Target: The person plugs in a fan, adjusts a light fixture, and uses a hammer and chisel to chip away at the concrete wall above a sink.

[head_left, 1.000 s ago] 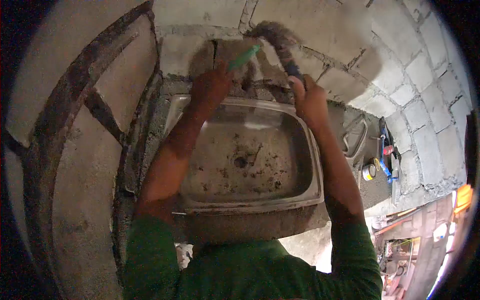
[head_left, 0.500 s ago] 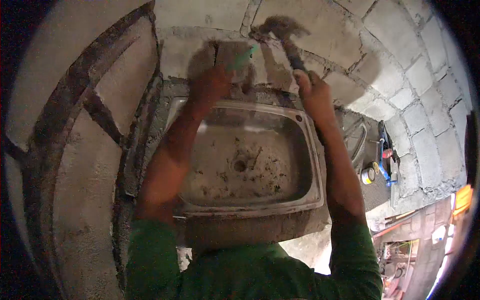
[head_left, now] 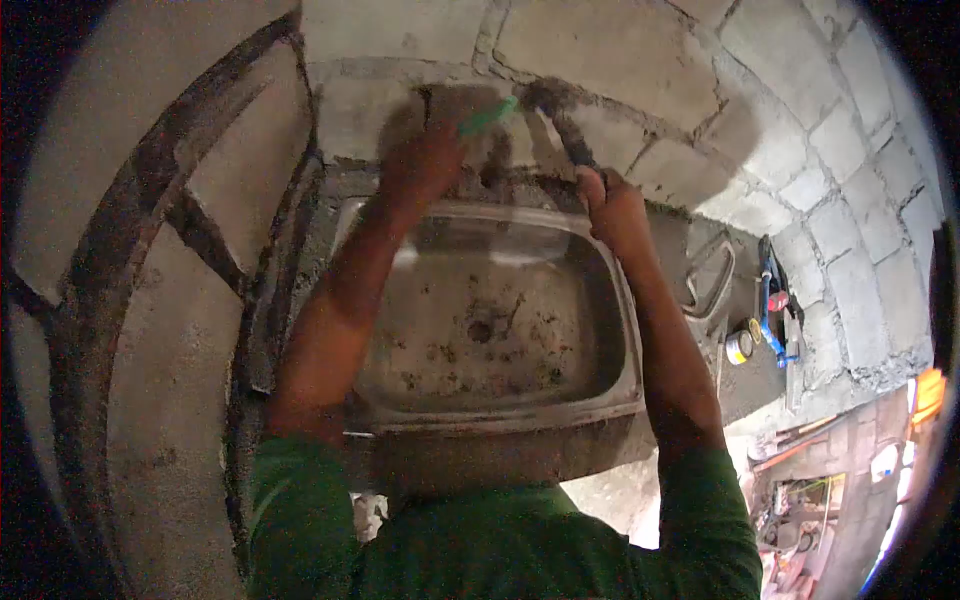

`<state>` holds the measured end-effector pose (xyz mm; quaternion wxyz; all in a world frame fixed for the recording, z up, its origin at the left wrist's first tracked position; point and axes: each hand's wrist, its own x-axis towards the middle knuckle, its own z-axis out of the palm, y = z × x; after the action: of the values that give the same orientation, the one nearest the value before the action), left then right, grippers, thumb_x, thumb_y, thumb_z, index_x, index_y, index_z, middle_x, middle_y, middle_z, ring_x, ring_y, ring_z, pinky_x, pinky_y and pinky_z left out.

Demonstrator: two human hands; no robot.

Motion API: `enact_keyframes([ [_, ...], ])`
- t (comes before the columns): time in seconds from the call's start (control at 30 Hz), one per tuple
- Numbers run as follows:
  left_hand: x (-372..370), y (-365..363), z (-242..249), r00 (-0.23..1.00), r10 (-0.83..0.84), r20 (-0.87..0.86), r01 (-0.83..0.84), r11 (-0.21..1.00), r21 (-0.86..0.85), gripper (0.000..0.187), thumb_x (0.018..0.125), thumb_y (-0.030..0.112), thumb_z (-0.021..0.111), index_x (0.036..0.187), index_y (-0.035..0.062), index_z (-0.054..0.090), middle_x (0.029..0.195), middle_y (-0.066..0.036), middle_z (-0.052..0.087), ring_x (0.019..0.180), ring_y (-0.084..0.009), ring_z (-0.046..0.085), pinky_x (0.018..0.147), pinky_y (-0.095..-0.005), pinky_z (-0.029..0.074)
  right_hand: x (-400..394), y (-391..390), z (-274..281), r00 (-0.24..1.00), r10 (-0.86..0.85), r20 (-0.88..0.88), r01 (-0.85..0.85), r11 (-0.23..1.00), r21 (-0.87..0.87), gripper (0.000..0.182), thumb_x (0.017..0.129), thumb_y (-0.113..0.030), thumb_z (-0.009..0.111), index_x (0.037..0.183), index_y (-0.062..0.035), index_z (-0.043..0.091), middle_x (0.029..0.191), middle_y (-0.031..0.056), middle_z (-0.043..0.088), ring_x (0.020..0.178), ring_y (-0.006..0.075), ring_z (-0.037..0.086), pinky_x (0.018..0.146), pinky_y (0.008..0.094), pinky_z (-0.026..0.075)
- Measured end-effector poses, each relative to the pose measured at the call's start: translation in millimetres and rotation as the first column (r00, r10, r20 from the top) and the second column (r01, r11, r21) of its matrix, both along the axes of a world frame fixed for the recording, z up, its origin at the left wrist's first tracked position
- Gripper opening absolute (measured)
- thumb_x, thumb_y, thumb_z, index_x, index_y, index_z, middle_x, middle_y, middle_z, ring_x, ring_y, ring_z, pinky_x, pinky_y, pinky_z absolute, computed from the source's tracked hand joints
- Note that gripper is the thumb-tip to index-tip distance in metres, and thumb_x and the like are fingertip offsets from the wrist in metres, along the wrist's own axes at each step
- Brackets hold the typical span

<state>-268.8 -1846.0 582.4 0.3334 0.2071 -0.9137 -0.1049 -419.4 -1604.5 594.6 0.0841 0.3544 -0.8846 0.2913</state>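
My left hand (head_left: pixel 428 160) is wrapped round a green-handled tool (head_left: pixel 487 118), which points up and to the right against the block wall (head_left: pixel 610 50). The tool's far tip is too dark to make out. In my right hand (head_left: pixel 612 205) is the dark grip of a hammer (head_left: pixel 568 135), whose blurred head is close to the tip of the green tool. Both hands are raised beyond the back rim of a metal sink (head_left: pixel 480 415), which has dark debris scattered round its drain.
Right of the sink lie a metal frame (head_left: pixel 712 278), a small open can (head_left: pixel 739 347), and a blue tool (head_left: pixel 770 310). Mortar-lined blocks curve along the left side. An orange object (head_left: pixel 928 397) shows at the far right.
My right hand has moved slightly left and down, bringing the hammer head down and left toward the green tool. My left hand stays nearly in place.
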Motion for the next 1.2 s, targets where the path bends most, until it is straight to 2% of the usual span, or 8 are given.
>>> enact_keyframes([
  [0.13, -1.9, -18.0, 18.6, 0.991, -0.137, -0.009, 0.134, 0.976, -0.170, 0.034, 0.091, 0.033, 0.056, 0.103, 0.0025, 0.064, 0.085, -0.020, 0.067, 0.078, -0.0391, 0.067, 0.072, -0.0499, 0.054, 47.4, 14.3, 67.7, 0.988, 0.034, -0.149, -0.071, 0.966, -0.248, 0.043, 0.097, -0.041, 0.051, 0.098, 0.0004, 0.060, 0.074, 0.0211, 0.061, 0.067, 0.0344, 0.061, 0.065, 0.0421, 0.048],
  [0.2, -10.0, -38.1, 35.2, 0.966, -0.242, 0.096, 0.257, 0.942, -0.217, 0.035, 0.091, 0.035, 0.056, 0.102, 0.0028, 0.064, 0.086, -0.020, 0.067, 0.079, -0.0389, 0.067, 0.072, -0.0498, 0.054, 41.0, 13.7, 98.2, 0.733, 0.158, -0.661, -0.397, 0.889, -0.228, 0.042, 0.098, -0.041, 0.049, 0.091, -0.0011, 0.059, 0.065, 0.0134, 0.057, 0.056, 0.0244, 0.055, 0.056, 0.0361, 0.045],
  [0.37, -25.4, -59.5, 14.8, 0.955, -0.172, 0.242, 0.233, 0.940, -0.251, 0.038, 0.092, 0.039, 0.055, 0.101, 0.0036, 0.066, 0.088, -0.020, 0.067, 0.080, -0.0387, 0.067, 0.074, -0.0495, 0.054, 70.2, 20.8, 131.8, 0.864, 0.151, -0.480, -0.380, 0.821, -0.426, 0.044, 0.099, -0.044, 0.045, 0.085, -0.0054, 0.059, 0.061, 0.0004, 0.051, 0.050, 0.0073, 0.048, 0.046, 0.0242, 0.035],
  [0.47, -19.5, -44.9, -3.8, 0.985, -0.045, 0.168, 0.113, 0.901, -0.420, 0.040, 0.093, 0.042, 0.054, 0.101, 0.0041, 0.067, 0.090, -0.020, 0.068, 0.082, -0.0385, 0.067, 0.075, -0.0494, 0.054, 84.3, 21.7, 128.6, 0.969, 0.153, -0.196, -0.236, 0.813, -0.532, 0.041, 0.099, -0.042, 0.045, 0.089, -0.0046, 0.058, 0.066, 0.0044, 0.056, 0.053, 0.0148, 0.053, 0.048, 0.0285, 0.041],
  [0.63, -12.8, -28.1, 10.1, 0.986, -0.042, 0.163, 0.043, 0.999, -0.007, 0.045, 0.093, 0.045, 0.053, 0.100, 0.0029, 0.067, 0.094, -0.019, 0.068, 0.086, -0.0401, 0.066, 0.077, -0.0519, 0.053, 19.6, -3.4, 60.6, 0.555, 0.063, -0.830, -0.296, 0.947, -0.126, 0.041, 0.098, -0.041, 0.047, 0.102, -0.0022, 0.059, 0.093, 0.0197, 0.065, 0.079, 0.0368, 0.065, 0.069, 0.0439, 0.053],
  [0.77, -28.1, -40.8, 3.5, 0.965, -0.030, 0.259, 0.019, 0.999, 0.045, 0.048, 0.092, 0.046, 0.054, 0.106, 0.0020, 0.064, 0.092, -0.022, 0.068, 0.088, -0.0420, 0.065, 0.079, -0.0539, 0.052, -24.3, -23.7, 15.2, 0.991, 0.090, -0.100, -0.040, 0.907, 0.420, 0.052, 0.096, -0.049, 0.050, 0.098, 0.0007, 0.065, 0.100, 0.0305, 0.064, 0.098, 0.0469, 0.061, 0.085, 0.0507, 0.048],
  [0.97, -25.2, -49.1, -18.1, 0.998, -0.066, 0.024, 0.069, 0.988, -0.140, 0.047, 0.091, 0.045, 0.055, 0.110, 0.0021, 0.063, 0.091, -0.027, 0.066, 0.088, -0.0438, 0.066, 0.079, -0.0521, 0.053, -2.6, 21.0, -33.4, 0.994, 0.098, -0.047, -0.086, 0.974, 0.209, 0.046, 0.095, -0.046, 0.053, 0.094, -0.0014, 0.066, 0.087, 0.0270, 0.066, 0.085, 0.0438, 0.064, 0.079, 0.0500, 0.049],
  [1.2, 0.5, -15.6, 28.9, 0.969, -0.029, 0.245, 0.020, 0.999, 0.038, 0.044, 0.092, 0.044, 0.053, 0.103, 0.0029, 0.067, 0.089, -0.023, 0.068, 0.084, -0.0405, 0.067, 0.076, -0.0519, 0.054, 36.1, 15.6, 101.3, 0.925, 0.291, -0.244, -0.368, 0.844, -0.391, 0.038, 0.098, -0.039, 0.048, 0.095, -0.0039, 0.060, 0.060, 0.0024, 0.050, 0.053, 0.0115, 0.051, 0.049, 0.0272, 0.041],
])
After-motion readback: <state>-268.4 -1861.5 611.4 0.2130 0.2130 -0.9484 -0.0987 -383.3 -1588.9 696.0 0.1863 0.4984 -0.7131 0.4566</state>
